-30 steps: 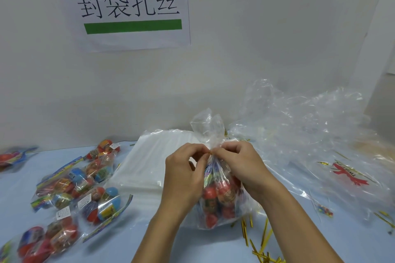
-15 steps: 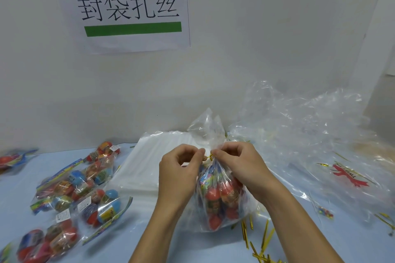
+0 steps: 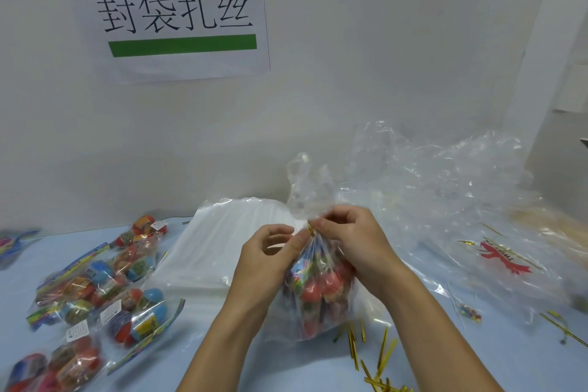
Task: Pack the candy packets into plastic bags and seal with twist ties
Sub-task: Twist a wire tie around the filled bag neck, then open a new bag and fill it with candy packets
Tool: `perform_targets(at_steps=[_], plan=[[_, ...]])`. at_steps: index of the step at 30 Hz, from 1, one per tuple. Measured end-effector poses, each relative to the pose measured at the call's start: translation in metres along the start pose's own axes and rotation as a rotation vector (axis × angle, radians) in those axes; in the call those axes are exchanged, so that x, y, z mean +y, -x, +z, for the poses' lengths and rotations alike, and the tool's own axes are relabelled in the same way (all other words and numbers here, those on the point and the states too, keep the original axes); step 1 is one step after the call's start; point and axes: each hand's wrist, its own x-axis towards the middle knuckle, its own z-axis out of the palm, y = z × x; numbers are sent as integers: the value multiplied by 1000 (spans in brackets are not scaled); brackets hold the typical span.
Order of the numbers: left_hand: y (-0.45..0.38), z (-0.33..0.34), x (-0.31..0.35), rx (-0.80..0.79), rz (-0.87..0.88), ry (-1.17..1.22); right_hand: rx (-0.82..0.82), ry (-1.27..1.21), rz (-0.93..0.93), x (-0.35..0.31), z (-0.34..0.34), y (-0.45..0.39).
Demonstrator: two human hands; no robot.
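Both hands are working at the neck of a clear bag (image 3: 321,293) of candy standing on the blue tabletop (image 3: 445,344). The left hand (image 3: 267,259) is pinching the gathered neck with thumb and forefinger, its other fingers loosely curled. The right hand (image 3: 353,242) is curling round the neck from the other side, its fingers (image 3: 321,223) pinching a gold tie (image 3: 310,227) wrapped there. The bag's loose top is fanning up above the knuckles.

Behind the left hand a flat stack of bags (image 3: 216,248) is lying. To the right a heap of crumpled plastic (image 3: 445,200) is spreading across the tabletop. Loose ties (image 3: 381,350) are lying scattered in front of the bag. Candy packets (image 3: 95,289) are sitting in a group at left, some cut off by the frame edge. A paper sign (image 3: 178,13) is hanging on the wall.

The hands are hiding most of the tie, so how far it is twisted is unclear.
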Motion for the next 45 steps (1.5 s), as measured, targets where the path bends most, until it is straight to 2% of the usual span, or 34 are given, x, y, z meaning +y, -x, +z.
perform_targets(at_steps=[4,6,7,9,10,11,13,17,19,22,24,25,27,29,30,33,36,38,42,45], plan=[[1,2,5,122,92,66,126,-154,-36,-5,-9,-5],[-1,1,4,149,17,102,183,-275,-58,-5,-14,-8],[0,2,5,98,-81,178,206,-329,-67,-7,-15,-9],[5,3,8,-108,-282,370,236,-361,-76,-10,-11,-8],[7,4,9,-200,-322,456,227,-337,-72,-11,-7,-7],[8,4,9,-235,-320,508,195,-279,-65,-11,-4,-6],[7,3,8,-203,-276,534,75,-84,-25,-14,-3,-2],[4,-2,8,-228,-230,371,-142,279,76,-19,-19,6],[6,-1,13,-236,-234,271,-224,291,179,-21,-30,10],[8,-3,17,-344,-398,343,-206,255,258,-23,-48,15],[4,-3,17,-349,-424,431,-132,85,171,-30,-52,15],[2,-3,17,-317,-400,483,-78,-82,99,-38,-50,15],[-1,-1,17,-228,-330,520,1,-567,-60,-62,-50,12],[-2,0,16,-189,-300,503,-68,-1003,-272,-82,-60,14],[-2,0,15,-187,-296,504,-119,-1088,-335,-91,-65,18],[-4,0,10,-185,-280,504,-266,-831,-271,-89,-77,23],[-5,3,7,-171,-234,421,-154,-243,-1,-60,-75,22],[-6,5,3,-88,-135,297,-67,88,119,-38,-73,16],[-7,1,-12,137,213,-202,154,296,198,-8,-71,5],[-9,-4,-24,202,282,-689,206,604,256,6,-71,-1]])
